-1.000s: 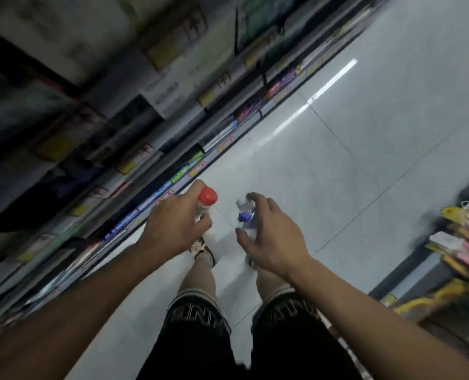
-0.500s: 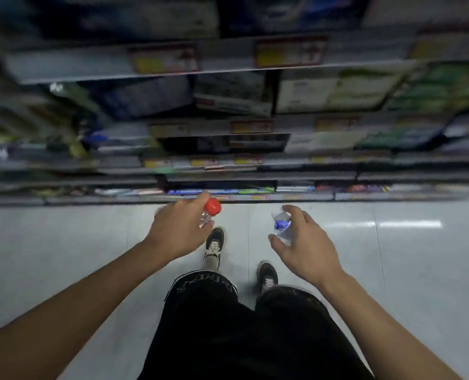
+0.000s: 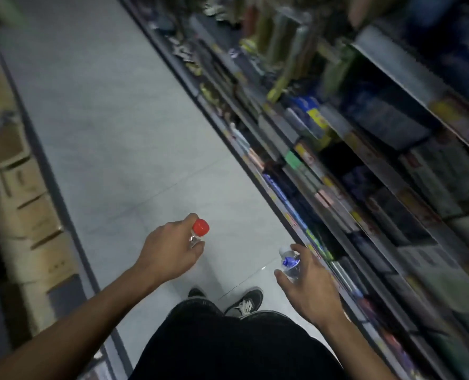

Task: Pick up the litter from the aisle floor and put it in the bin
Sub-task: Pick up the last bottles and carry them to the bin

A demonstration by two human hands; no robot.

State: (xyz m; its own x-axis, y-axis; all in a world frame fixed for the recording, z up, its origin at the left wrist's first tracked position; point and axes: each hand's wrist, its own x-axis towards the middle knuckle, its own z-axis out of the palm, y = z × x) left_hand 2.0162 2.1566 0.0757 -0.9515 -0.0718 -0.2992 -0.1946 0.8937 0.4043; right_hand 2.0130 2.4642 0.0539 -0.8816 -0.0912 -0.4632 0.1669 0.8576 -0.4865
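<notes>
My left hand (image 3: 167, 249) is closed around a clear plastic bottle with a red cap (image 3: 200, 227); only the cap and neck show past my fingers. My right hand (image 3: 308, 289) holds a second clear bottle with a blue label (image 3: 290, 263), its open top pointing up and left. Both hands are held out at waist height above the pale tiled aisle floor (image 3: 123, 149). No bin is in view, and I see no litter on the floor.
Stocked shelves (image 3: 365, 160) run along the right side of the aisle, close to my right hand. Cardboard boxes (image 3: 22, 204) line a low shelf on the left. My black shorts and dark shoes (image 3: 245, 303) fill the bottom middle.
The view has swung round: the shelves faced me half a second ago and now lie on my right, with the aisle stretching ahead. Both hands still hold their bottles, now further apart.
</notes>
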